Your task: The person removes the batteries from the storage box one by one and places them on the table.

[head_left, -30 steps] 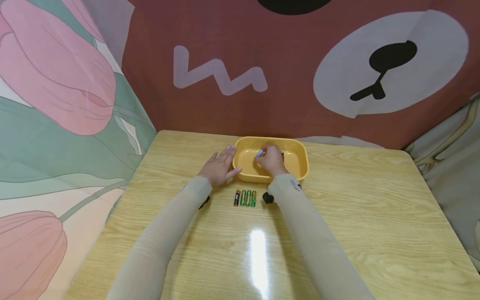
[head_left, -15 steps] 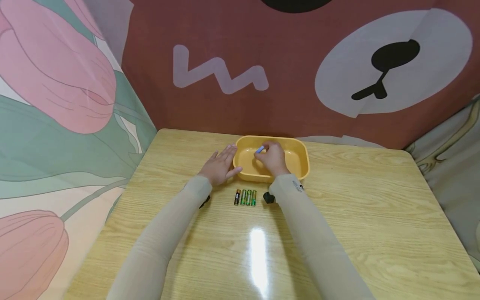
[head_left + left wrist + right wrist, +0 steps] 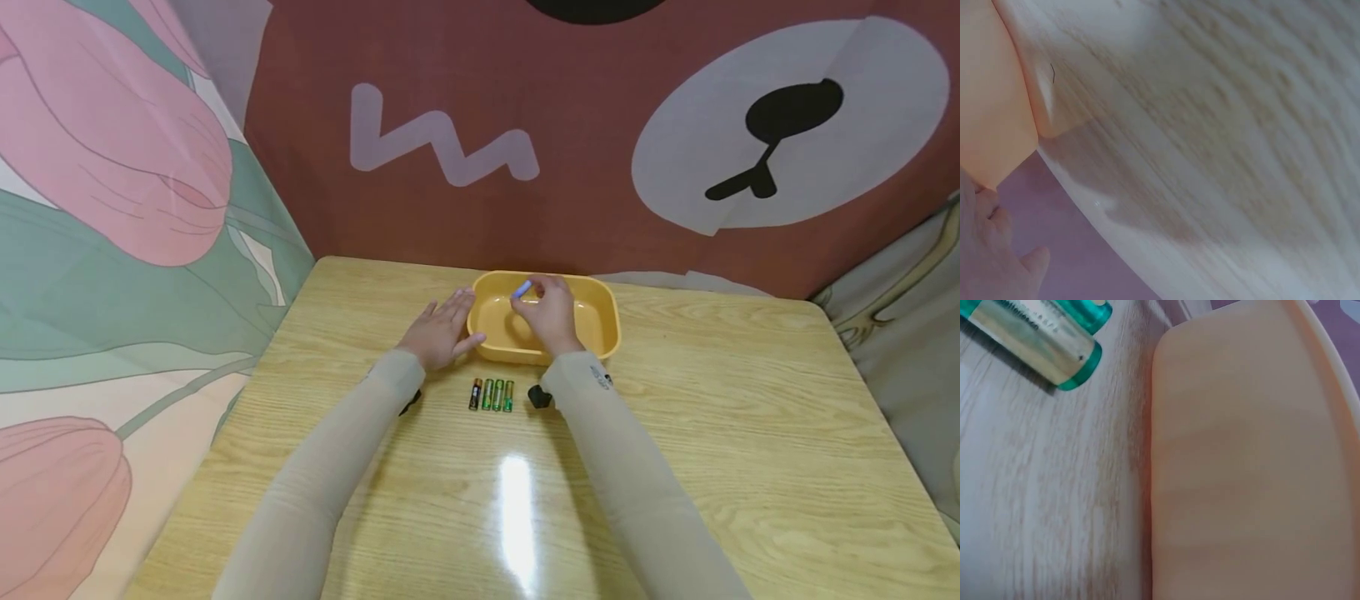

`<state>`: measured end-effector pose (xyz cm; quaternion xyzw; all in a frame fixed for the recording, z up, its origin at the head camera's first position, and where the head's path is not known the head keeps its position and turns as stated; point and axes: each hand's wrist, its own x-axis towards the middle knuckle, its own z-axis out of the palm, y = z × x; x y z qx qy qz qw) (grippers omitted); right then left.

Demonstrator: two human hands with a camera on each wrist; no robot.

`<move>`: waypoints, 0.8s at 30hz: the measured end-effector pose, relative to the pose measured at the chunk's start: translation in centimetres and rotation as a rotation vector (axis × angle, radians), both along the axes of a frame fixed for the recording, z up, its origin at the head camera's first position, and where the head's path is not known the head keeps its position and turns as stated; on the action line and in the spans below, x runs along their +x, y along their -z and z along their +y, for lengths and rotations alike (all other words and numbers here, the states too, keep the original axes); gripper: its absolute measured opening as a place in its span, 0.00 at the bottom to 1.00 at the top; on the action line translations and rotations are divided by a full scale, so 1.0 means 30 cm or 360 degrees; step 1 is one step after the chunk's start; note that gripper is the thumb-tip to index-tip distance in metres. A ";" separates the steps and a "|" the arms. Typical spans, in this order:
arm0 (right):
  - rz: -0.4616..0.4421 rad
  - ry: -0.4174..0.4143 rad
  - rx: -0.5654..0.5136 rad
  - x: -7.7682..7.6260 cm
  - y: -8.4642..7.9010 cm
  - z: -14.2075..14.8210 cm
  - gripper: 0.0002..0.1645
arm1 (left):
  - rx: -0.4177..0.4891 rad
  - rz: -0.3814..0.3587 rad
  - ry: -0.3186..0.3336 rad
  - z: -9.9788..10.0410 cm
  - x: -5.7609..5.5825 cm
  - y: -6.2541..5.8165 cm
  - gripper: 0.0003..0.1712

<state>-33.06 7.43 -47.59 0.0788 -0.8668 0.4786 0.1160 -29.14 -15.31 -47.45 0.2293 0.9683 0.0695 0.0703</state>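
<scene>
In the head view my left hand (image 3: 437, 333) lies with straight fingers against the left side of a yellow plastic basin (image 3: 510, 356). Part of that hand (image 3: 994, 262) shows at the lower left of the left wrist view, by the basin's wall (image 3: 991, 87). Over the basin, my right hand (image 3: 551, 317) pinches a small blue battery (image 3: 522, 289) between thumb and fingers, tilted; its far end is partly hidden. A row of several batteries (image 3: 498, 395), one black and copper, the others green, lies in front of the basin. The right wrist view misses the right hand.
The basin stands near the back edge of a wooden table (image 3: 750, 417), close to a printed cloth wall (image 3: 450, 225). Green batteries (image 3: 1041, 344) and the basin's outer wall (image 3: 1241, 456) fill much of the right wrist view. A flowered cloth (image 3: 150, 333) hangs at the left.
My right hand has risen slightly and moved a little to the right and back with the blue battery. A dark sliver beside it in the basin is now out of sight. The left hand stays put.
</scene>
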 end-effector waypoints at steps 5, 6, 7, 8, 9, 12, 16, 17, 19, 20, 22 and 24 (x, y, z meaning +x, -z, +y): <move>0.0071 0.0014 -0.0108 0.011 -0.013 0.003 0.31 | -0.0011 -0.0011 -0.0002 0.001 0.002 -0.004 0.52; 0.0086 0.0023 -0.0121 0.013 -0.017 0.004 0.31 | -0.0016 -0.0010 -0.0002 0.002 0.003 -0.005 0.52; 0.0103 0.0034 -0.0130 0.014 -0.020 0.005 0.31 | -0.0021 -0.0011 -0.0002 0.002 0.003 -0.006 0.52; 0.0124 0.0046 -0.0141 0.015 -0.024 0.006 0.30 | -0.0022 -0.0012 -0.0002 0.003 0.003 -0.006 0.52; 0.0141 0.0062 -0.0137 0.015 -0.027 0.008 0.30 | -0.0023 -0.0014 -0.0002 0.004 0.003 -0.007 0.52; 0.0185 0.0091 -0.0130 0.011 -0.034 0.015 0.30 | -0.0015 -0.0011 0.0006 0.007 0.003 -0.009 0.52; 0.0226 0.0092 -0.0170 0.009 -0.049 0.025 0.31 | -0.0006 -0.0013 0.0006 0.010 0.003 -0.012 0.52; 0.0231 0.0086 -0.0192 0.011 -0.053 0.028 0.31 | -0.0006 -0.0013 0.0006 0.010 0.003 -0.013 0.52; 0.0235 0.0071 -0.0233 0.019 -0.064 0.032 0.31 | -0.0004 -0.0013 0.0008 0.010 0.004 -0.013 0.52; 0.0229 0.0067 -0.0246 0.023 -0.069 0.033 0.31 | -0.0003 -0.0016 0.0008 0.009 0.004 -0.013 0.52; 0.0227 0.0060 -0.0272 0.036 -0.081 0.035 0.31 | -0.0001 -0.0020 0.0010 0.009 0.004 -0.013 0.52; 0.0221 0.0066 -0.0309 0.053 -0.095 0.037 0.32 | 0.0005 -0.0024 0.0010 0.008 0.004 -0.014 0.51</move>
